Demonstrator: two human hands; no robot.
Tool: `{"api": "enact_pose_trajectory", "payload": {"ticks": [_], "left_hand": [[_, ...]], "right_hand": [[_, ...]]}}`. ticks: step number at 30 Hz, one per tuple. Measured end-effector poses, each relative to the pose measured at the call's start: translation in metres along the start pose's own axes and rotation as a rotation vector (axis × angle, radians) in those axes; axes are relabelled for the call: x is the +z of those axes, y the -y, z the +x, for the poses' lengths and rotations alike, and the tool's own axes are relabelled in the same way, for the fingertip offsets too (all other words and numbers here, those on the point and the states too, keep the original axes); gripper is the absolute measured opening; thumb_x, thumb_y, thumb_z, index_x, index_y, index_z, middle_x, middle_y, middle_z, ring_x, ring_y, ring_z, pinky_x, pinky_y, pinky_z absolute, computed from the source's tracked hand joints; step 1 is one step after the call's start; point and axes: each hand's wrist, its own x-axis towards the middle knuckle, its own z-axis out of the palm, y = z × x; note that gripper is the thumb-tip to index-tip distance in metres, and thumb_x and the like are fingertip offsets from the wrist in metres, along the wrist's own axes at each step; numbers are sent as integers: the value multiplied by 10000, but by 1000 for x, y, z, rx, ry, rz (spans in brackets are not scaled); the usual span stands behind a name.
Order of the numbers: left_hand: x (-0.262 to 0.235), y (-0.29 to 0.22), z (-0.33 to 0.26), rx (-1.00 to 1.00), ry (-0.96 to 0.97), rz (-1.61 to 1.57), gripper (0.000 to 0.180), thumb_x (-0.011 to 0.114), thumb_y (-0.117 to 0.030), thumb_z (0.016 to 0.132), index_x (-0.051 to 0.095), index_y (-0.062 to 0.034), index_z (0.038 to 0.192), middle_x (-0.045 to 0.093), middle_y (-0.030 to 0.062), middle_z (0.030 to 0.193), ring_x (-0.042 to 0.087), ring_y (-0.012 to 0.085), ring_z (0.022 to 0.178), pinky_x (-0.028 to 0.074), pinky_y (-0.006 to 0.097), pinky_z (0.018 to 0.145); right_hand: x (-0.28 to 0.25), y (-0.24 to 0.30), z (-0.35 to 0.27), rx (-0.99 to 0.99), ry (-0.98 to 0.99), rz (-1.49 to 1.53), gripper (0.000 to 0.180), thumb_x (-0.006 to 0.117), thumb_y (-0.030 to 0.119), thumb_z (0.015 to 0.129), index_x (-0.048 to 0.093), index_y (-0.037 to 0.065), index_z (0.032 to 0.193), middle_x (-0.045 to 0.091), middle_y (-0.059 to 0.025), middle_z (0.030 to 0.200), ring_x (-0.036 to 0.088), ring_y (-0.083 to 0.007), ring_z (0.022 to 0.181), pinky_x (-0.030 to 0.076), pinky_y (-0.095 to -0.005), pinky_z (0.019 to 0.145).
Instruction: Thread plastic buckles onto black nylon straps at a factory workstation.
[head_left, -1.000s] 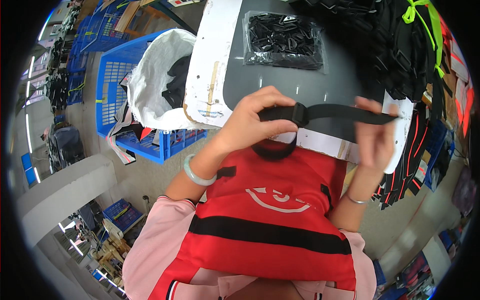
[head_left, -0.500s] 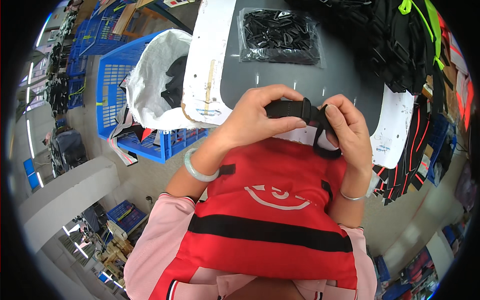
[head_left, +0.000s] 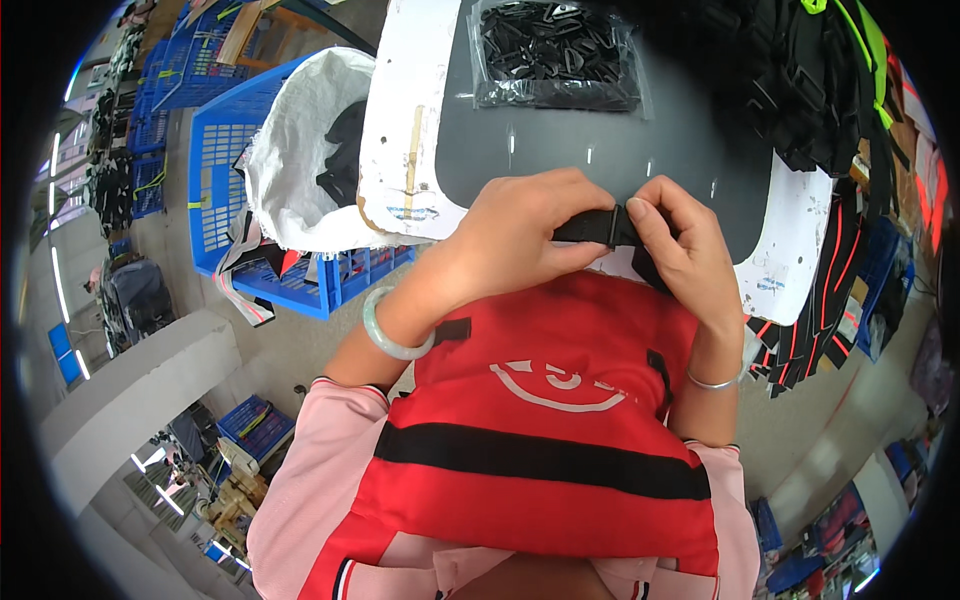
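Note:
Over the near edge of the table, my two hands meet at a black plastic buckle (head_left: 613, 228) on black webbing. My left hand (head_left: 520, 228) grips the buckle side, thumb below and fingers curled over the top. The fingers of my right hand (head_left: 685, 240) pinch the black webbing strap (head_left: 648, 266) just right of the buckle, and the strap hangs down under that hand. Whether the strap runs fully through the buckle is hidden by my fingers. Just below lies the red apron (head_left: 540, 400) that I wear, with a black band across it.
A clear bag of small black plastic buckles (head_left: 560, 60) lies on the grey-topped table (head_left: 500, 160). Black straps and buckles are heaped (head_left: 790, 90) at the far right. To the left, a blue crate (head_left: 215, 180) holds a white woven sack (head_left: 285, 170). Striped straps (head_left: 825, 290) hang at the right.
My right hand has moved left and up against the buckle. The strap loop that hung open below it is now drawn in closer, and my left fingers cover more of the webbing.

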Motion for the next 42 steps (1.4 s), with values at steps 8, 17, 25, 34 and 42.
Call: {"api": "enact_pose_trajectory", "payload": {"ticks": [8, 17, 25, 34, 42], "left_hand": [[3, 6, -5, 81, 27, 235, 315, 722, -119, 680, 644, -81, 983, 597, 54, 852, 608, 248, 666, 490, 306, 566], [-10, 5, 0, 44, 133, 60, 349, 736, -159, 682, 635, -68, 1004, 594, 69, 835, 598, 268, 743, 480, 327, 616], [-16, -2, 1, 136, 177, 132, 303, 729, -180, 683, 636, -96, 958, 594, 72, 844, 579, 282, 720, 473, 338, 604], [8, 2, -1, -32, 12, -222, 326, 763, -186, 669, 600, -76, 928, 618, 75, 914, 601, 277, 830, 484, 344, 691], [25, 12, -11, -26, -362, -302, 197, 732, -101, 720, 550, -45, 770, 571, 87, 1046, 555, 219, 886, 446, 300, 744]], "right_hand": [[6, 7, -4, -129, 19, -485, 209, 492, 227, 921, 510, 39, 831, 565, -156, 708, 540, -368, 646, 426, -411, 572], [20, 5, 1, -95, -7, -200, 226, 427, 255, 955, 489, 43, 1003, 602, -164, 784, 584, -369, 727, 446, -424, 639], [14, -4, 0, -168, 232, -83, 276, 382, 248, 964, 465, 58, 1145, 606, -205, 792, 576, -405, 764, 428, -457, 664], [26, -5, 5, -67, -3, -49, 441, 307, 411, 972, 513, 58, 1136, 603, -204, 758, 598, -379, 728, 446, -412, 671], [35, 9, 18, -89, -100, 117, 477, 384, 462, 950, 558, 26, 1039, 638, -146, 777, 633, -268, 718, 475, -338, 655]]}}
